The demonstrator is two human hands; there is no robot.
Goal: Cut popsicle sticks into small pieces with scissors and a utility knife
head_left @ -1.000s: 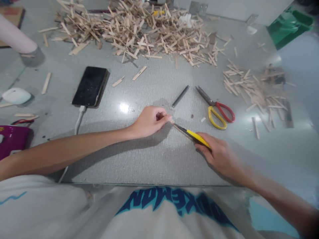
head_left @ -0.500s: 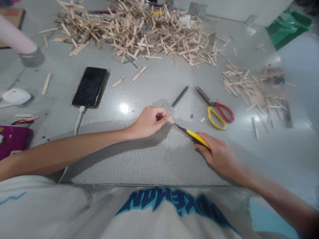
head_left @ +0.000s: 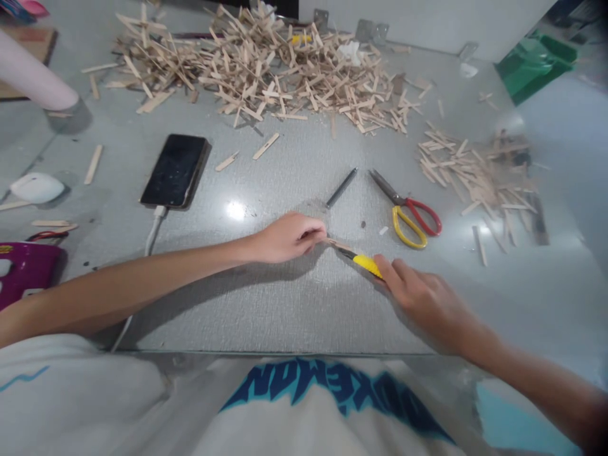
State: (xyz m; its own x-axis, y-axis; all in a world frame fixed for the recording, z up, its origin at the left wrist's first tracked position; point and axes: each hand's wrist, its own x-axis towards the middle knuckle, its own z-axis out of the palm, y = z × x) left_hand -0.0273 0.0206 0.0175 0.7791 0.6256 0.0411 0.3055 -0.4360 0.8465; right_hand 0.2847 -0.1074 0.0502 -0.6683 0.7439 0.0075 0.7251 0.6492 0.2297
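Observation:
My left hand (head_left: 287, 237) is closed in a pinch on one end of a thin wooden stick (head_left: 336, 243) that lies on the grey table (head_left: 266, 297). My right hand (head_left: 422, 301) grips a yellow and black utility knife (head_left: 363, 261), whose tip rests against the stick just right of my left fingers. A big heap of wooden sticks (head_left: 266, 69) lies at the back of the table, and a smaller pile of sticks (head_left: 475, 174) is at the right.
Red and yellow scissors (head_left: 408, 209) and a dark pen (head_left: 341, 187) lie just beyond my hands. A black phone (head_left: 175, 170) on a white cable sits at the left. A white mouse (head_left: 37, 187), a purple object (head_left: 23, 269) and a green bin (head_left: 534, 60) are at the edges.
My right hand has slid forward along the knife, hiding more of its yellow handle. My left hand has flattened onto the stick. The view has tilted slightly.

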